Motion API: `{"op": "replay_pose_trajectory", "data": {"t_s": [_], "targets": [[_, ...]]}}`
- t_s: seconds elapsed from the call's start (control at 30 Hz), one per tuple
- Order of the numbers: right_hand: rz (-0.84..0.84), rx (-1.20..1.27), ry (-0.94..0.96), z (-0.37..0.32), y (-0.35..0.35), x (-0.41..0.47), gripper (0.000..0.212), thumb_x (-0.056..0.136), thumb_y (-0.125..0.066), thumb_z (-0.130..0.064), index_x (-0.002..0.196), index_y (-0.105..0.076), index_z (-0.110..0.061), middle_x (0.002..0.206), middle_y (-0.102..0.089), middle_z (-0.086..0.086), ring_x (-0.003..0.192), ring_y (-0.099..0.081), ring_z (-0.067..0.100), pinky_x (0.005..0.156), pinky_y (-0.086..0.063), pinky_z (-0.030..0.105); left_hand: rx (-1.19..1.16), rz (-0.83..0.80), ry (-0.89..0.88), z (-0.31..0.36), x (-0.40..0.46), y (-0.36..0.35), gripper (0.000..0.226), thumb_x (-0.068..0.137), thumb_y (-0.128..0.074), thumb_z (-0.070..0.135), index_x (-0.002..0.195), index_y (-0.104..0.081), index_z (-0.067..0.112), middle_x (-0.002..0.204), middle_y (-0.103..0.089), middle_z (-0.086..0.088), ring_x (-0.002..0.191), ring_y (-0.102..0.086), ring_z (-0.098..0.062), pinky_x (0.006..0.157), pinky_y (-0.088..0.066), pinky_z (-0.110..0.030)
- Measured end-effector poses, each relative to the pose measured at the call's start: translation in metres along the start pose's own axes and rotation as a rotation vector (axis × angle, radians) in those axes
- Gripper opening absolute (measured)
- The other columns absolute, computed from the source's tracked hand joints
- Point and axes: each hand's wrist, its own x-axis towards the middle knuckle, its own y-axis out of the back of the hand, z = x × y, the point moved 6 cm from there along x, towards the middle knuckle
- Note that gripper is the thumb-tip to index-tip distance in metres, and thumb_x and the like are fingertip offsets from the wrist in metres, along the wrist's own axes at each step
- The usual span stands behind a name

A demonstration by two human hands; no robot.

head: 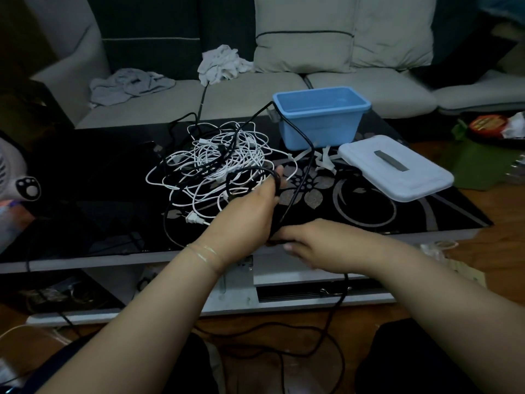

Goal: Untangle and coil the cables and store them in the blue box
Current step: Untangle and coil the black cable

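Observation:
A tangle of white cables [216, 166] mixed with black ones lies in the middle of the dark glass table [99, 177]. A black cable [301, 177] runs from the open blue box [321, 118] at the back down to my hands. Loops of it are wound around my left hand [250, 209], whose fingers point toward the tangle. Just to the right, at the table's front edge, my right hand [309, 245] grips the same black cable, which trails from there down to the floor [343, 294]. The blue box holds no cable inside.
The box's white lid [397, 169] lies to the right of the box, with white cable ties [324, 163] beside it. A sofa with cushions and crumpled cloths stands behind the table. More black cable lies looped on the wooden floor near my knees.

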Motion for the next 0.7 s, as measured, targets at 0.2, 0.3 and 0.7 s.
{"op": "replay_pose_trajectory", "data": {"t_s": [0.2,0.3,0.7], "targets": [[0.519,-0.066,-0.023,0.002,0.041,-0.013,0.029,0.086,-0.055,-0.053,0.09,-0.05,-0.025,0.061,-0.046,-0.011,0.065,-0.05,0.015,0.052,-0.032,0.026,-0.402,-0.102,0.071,0.001,-0.005,0.0,0.035,0.103,-0.031,0.034,0.11,-0.056,0.01,0.071,-0.065,0.006,0.064,-0.058,-0.016,0.063,-0.041,-0.026],[0.68,0.055,-0.023,0.01,0.052,-0.018,0.034,0.077,-0.061,-0.056,0.084,-0.05,-0.025,0.068,-0.056,-0.008,0.067,-0.052,0.016,0.057,-0.036,0.033,-0.707,-0.129,0.108,0.01,-0.005,0.002,0.041,0.104,-0.028,0.036,0.076,-0.047,0.012,0.047,-0.04,0.011,0.043,-0.033,-0.005,0.046,-0.029,-0.019],[0.633,0.535,0.083,0.017,0.037,-0.002,0.049,0.084,-0.031,-0.074,0.083,-0.054,-0.03,0.068,-0.064,0.001,0.051,-0.062,0.01,0.054,-0.051,0.042,-1.415,-0.339,0.38,0.015,-0.009,-0.004,0.055,0.09,-0.028,0.059,0.053,-0.04,0.021,0.041,-0.019,0.007,0.028,-0.014,-0.003,0.038,-0.008,-0.011]]}}
